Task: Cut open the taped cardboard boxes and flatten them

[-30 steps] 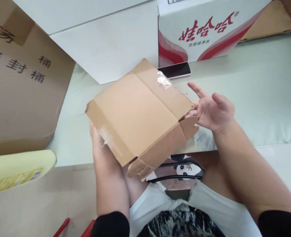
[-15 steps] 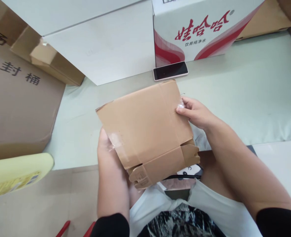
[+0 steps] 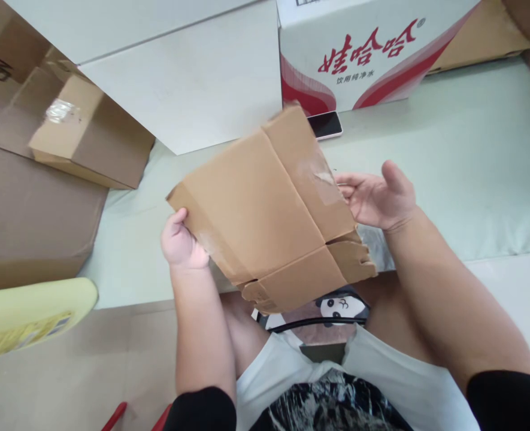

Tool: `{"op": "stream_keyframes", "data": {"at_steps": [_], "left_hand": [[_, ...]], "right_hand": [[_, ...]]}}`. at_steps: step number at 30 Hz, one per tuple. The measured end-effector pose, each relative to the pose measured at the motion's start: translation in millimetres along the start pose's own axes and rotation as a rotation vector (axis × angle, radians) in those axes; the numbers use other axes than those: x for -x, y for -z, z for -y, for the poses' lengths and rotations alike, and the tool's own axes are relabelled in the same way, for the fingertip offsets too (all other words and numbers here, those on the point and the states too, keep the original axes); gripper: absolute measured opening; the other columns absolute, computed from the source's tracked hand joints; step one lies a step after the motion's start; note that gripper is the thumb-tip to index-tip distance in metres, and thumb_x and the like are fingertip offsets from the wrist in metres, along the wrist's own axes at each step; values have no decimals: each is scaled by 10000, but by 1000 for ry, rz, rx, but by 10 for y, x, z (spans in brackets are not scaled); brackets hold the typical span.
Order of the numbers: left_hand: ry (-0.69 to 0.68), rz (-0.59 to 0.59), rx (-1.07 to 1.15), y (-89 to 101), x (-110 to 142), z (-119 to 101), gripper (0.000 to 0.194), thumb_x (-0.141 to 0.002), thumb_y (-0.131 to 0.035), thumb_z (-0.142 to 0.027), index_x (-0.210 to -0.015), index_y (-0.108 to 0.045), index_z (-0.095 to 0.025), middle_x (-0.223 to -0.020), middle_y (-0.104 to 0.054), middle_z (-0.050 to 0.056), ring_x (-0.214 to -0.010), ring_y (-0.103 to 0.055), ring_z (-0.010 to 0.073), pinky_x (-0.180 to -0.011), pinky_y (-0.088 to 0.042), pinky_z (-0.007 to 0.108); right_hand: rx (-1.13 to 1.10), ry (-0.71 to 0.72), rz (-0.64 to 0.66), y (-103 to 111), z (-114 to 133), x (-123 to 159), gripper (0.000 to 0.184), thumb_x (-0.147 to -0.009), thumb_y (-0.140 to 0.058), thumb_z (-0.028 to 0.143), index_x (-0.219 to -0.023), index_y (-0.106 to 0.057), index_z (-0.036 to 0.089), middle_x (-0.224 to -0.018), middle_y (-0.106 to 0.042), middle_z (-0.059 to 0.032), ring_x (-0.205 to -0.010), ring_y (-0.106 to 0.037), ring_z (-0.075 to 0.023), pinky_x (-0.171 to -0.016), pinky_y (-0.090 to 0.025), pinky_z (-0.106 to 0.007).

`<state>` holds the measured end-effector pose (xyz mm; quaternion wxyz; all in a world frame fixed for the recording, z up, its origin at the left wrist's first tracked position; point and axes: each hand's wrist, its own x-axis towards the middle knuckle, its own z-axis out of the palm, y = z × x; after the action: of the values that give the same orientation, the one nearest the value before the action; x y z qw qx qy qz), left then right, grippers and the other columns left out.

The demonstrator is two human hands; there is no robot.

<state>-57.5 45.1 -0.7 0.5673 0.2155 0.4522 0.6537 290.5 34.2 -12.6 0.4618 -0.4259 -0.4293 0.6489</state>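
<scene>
A flattened brown cardboard carton [image 3: 251, 197] is held tilted above my lap, its flaps hanging along the near edge. My left hand [image 3: 184, 239] grips its left edge, thumb on top and fingers underneath. Beside the right edge, my right hand [image 3: 381, 194] is open, palm up with the thumb spread. Its fingertips reach the cardboard edge, and I cannot tell whether they touch it. Torn paper and a strip of clear tape [image 3: 325, 185] show on the right panel. Behind the carton, a phone [image 3: 326, 125] lies partly covered.
A white carton with red lettering [image 3: 350, 72] and a large white box [image 3: 188, 90] stand at the back. At left are a small brown box [image 3: 98, 131] with crumpled clear tape [image 3: 60, 111], a big brown carton [image 3: 35, 203] and a yellow-green object [image 3: 35, 317]. Pale green cloth [image 3: 462, 179] covers the surface.
The carton has turned and its far right corner has risen over the phone. My right hand has let go and opened. The small brown box at left has shifted, its crumpled tape now showing.
</scene>
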Motion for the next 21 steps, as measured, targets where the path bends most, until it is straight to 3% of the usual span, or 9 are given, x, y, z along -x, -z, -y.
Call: {"op": "stream_keyframes", "data": {"at_steps": [3, 6, 9, 12, 14, 17, 19, 21], "left_hand": [[-127, -59, 117, 52, -77, -52, 327, -841, -510, -236, -1118, -669, -168, -958, -830, 57, -1191, -726, 212, -1085, -554, 341], [-162, -95, 152, 115, -139, -58, 314, -892, -468, -272, -1130, -649, -176, -987, -827, 66, -1325, -648, 188, -1132, -518, 340], [-154, -55, 117, 154, -144, -39, 278, -911, -509, -321, -1118, -666, -220, -1040, -820, 43, -1365, -622, 177, -1122, -526, 332], [-124, 20, 68, 129, -80, -52, 207, -874, -607, -337, -1034, -697, -240, -1095, -811, 41, -1385, -608, 194, -1094, -543, 323], [-139, 53, 85, 88, -17, -91, 199, -852, -635, -360, -986, -708, -232, -1130, -804, 54, -1383, -606, 210, -1083, -544, 315], [-132, 105, 147, 52, 62, -167, 323, -864, -581, -502, -993, -724, -244, -1157, -794, 51, -1313, -644, 225, -1041, -562, 325], [-67, 112, 165, 61, 85, -206, 422, -861, -520, -601, -1025, -731, -274, -1140, -793, 33, -1233, -682, 225, -965, -592, 345], [-18, 91, 165, 81, 87, -225, 436, -839, -518, -631, -1028, -728, -299, -1108, -795, 14, -1174, -704, 223, -911, -602, 359]], "right_hand": [[-201, -107, 132, 95, 24, 42, 800, -512, -742, 885, -1010, -767, 260, -945, -787, -76, -811, -745, -253, -728, -605, -433], [-217, -129, 226, 21, 0, 55, 832, -398, -843, 829, -1021, -749, 286, -952, -797, -42, -856, -765, -258, -790, -617, -460], [-126, -154, 245, -175, -63, 45, 734, -447, -932, 701, -1004, -730, 267, -951, -800, -39, -852, -761, -232, -777, -624, -414], [-53, -167, 139, -365, -143, 51, 551, -556, -961, 557, -912, -702, 225, -862, -779, -38, -687, -703, -168, -565, -565, -280], [-43, -177, 87, -426, -171, 79, 523, -573, -954, 544, -863, -676, 210, -742, -730, -12, -487, -564, -104, -383, -400, -215], [-37, -139, 28, -392, -94, 155, 512, -613, -912, 596, -806, -632, 214, -541, -581, 57, -327, -311, -41, -295, -211, -209], [-73, -24, -134, -304, 67, 219, 513, -600, -918, 597, -792, -620, 226, -495, -506, 80, -310, -246, -34, -281, -181, -222], [-143, 157, -396, -178, 305, 291, 489, -591, -946, 529, -833, -634, 240, -574, -541, 75, -336, -270, -26, -283, -195, -215]]}}
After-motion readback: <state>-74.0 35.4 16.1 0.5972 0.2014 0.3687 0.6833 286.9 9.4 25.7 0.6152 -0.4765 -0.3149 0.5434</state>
